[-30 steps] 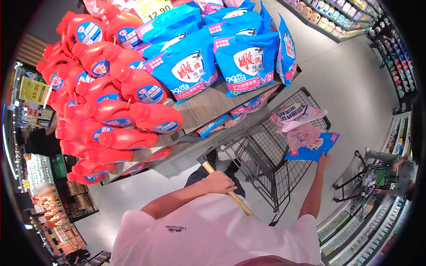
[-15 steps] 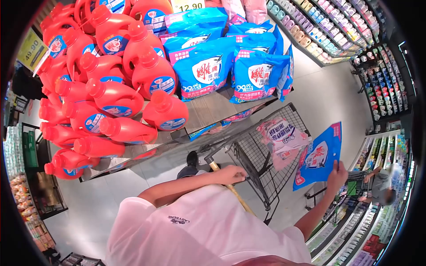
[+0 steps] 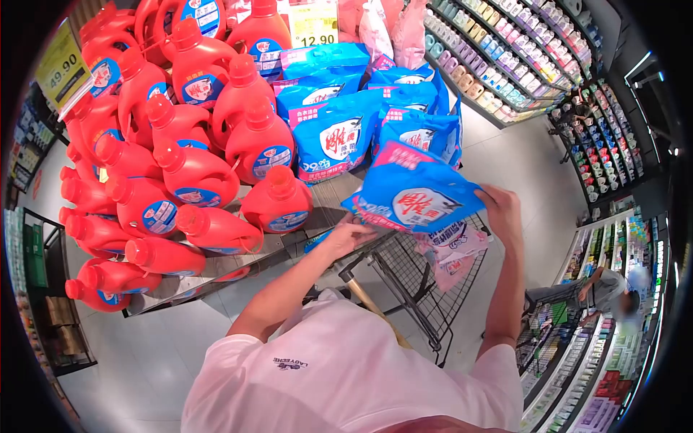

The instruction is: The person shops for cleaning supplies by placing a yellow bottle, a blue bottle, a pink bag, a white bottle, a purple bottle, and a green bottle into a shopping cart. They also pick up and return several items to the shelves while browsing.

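A blue bag of washing powder point(image 3: 420, 193) is held up between my two hands, tilted, in front of the display. My right hand point(image 3: 502, 208) grips its right corner, fingers closed on the edge. At its lower left corner is my left hand point(image 3: 351, 237), with the fingers curled against the bag and partly hidden. Below the bag stands a wire shopping cart point(image 3: 462, 289) with a pink bag point(image 3: 451, 263) in it. Similar blue bags point(image 3: 336, 137) stand upright on the display just behind.
Red detergent bottles point(image 3: 202, 191) crowd the left of the display table point(image 3: 325, 198), under price signs point(image 3: 314, 27). Stocked shelves point(image 3: 498, 58) line the back right. Another person point(image 3: 606, 289) stands at the right with a second cart point(image 3: 548, 325).
The blue bag has moved up and left from beside the cart to the display's front edge, turning as it went. My left hand has left the cart area and come to the bag.
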Available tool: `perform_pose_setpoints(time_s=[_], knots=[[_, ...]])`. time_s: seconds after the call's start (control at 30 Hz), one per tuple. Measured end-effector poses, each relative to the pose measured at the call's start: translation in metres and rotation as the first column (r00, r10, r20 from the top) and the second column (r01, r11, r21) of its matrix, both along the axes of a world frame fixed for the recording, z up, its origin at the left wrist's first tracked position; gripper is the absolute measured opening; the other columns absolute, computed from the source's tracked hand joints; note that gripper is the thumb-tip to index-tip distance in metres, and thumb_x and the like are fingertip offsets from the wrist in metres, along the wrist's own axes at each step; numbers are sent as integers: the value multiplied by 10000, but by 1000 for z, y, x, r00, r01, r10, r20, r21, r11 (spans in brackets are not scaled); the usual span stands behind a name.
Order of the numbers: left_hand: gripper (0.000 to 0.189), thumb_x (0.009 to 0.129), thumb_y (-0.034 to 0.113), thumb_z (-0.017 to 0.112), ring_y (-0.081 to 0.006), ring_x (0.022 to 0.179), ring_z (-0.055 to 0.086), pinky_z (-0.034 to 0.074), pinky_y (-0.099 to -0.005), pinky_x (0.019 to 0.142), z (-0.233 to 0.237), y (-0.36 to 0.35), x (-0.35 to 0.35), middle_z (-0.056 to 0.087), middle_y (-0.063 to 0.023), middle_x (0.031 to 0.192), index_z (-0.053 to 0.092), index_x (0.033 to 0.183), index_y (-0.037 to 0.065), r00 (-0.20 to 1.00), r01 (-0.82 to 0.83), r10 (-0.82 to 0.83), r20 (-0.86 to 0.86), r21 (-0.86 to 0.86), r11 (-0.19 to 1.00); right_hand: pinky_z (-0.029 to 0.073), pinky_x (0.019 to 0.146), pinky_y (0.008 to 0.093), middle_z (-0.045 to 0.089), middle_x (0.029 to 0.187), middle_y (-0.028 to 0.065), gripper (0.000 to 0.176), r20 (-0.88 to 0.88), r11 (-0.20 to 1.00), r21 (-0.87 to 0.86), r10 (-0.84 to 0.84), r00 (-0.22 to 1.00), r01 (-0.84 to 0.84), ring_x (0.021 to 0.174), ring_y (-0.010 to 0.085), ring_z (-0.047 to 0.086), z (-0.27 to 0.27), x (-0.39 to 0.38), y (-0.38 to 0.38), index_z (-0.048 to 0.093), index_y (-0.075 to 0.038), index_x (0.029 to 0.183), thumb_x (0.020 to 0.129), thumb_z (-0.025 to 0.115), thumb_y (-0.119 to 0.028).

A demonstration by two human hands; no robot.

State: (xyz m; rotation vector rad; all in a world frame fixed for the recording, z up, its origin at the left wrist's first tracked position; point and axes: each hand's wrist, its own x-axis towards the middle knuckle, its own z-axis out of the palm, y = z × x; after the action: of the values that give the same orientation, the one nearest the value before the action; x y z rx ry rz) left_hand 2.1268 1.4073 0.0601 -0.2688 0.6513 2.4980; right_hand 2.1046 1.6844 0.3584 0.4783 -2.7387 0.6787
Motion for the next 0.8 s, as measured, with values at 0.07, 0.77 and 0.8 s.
perform_pose_setpoints(time_s=[0.07, 0.77, 0.8], knots=[[644, 852, -110, 625, -294, 1247, 587, 495, -487, 1096, -29, -6, -4, 525, -130, 1407, 381, 1427, 50, 998, -61, 60, 18, 42, 997, 521, 683, 374, 716, 857, 157, 155, -78, 996, 15, 90, 993, -89, 725, 316, 676, -22, -28, -15, 744, -12, 991, 878, 694, -106], [308, 888, 79, 689, -226, 1083, 644, 504, -378, 997, -16, -9, 51, 667, -97, 1160, 591, 1175, 22, 987, -103, 146, 62, -449, 887, 495, 997, 415, 523, 1423, 189, 405, -292, 959, -282, -63, 954, -23, 1237, 383, 565, -140, -75, -63, 661, -116, 1286, 912, 597, 24], [358, 897, 64, 674, -196, 1072, 652, 500, -333, 968, -33, 0, 58, 680, -71, 1164, 559, 1234, 28, 985, -143, 55, -164, -598, 789, 492, 1001, 411, 519, 1423, 189, 425, -268, 956, -295, -90, 959, 7, 1241, 383, 564, -154, -54, -40, 654, -117, 1298, 907, 591, 37]])
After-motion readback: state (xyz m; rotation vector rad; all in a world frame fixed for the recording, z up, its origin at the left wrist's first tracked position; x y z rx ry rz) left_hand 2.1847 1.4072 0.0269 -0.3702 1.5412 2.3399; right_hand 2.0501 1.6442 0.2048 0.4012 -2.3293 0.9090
